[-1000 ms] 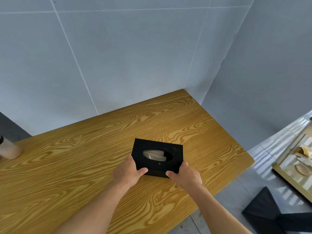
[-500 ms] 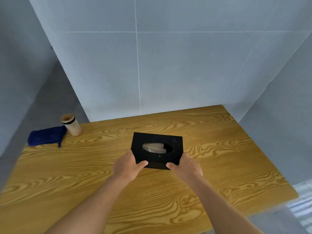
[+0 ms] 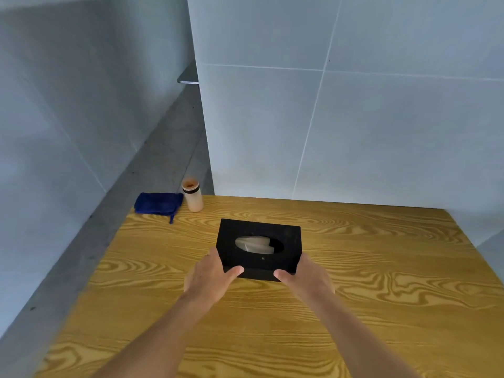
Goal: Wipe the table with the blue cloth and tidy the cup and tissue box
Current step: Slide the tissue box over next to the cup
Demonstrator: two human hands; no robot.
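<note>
A black tissue box (image 3: 289, 236) with a white tissue showing in its oval opening is near the middle of the wooden table (image 3: 381, 309). My left hand (image 3: 210, 276) grips its near left corner and my right hand (image 3: 308, 276) grips its near right corner. Whether the box rests on the table or is slightly lifted is unclear. A folded blue cloth (image 3: 158, 204) lies at the table's far left corner. Right beside it an upright beige cup (image 3: 192, 195) with a dark band stands near the wall.
Pale tiled walls stand behind the table and to the right. Left of the table, a grey concrete floor strip (image 3: 114, 227) runs along another wall. A small grey shelf edge (image 3: 188, 77) sticks out high on the back wall.
The view has swung left, bringing the cup and blue cloth into sight and then nearer the centre. Both hands keep their hold on the tissue box, which has moved left along the table.
</note>
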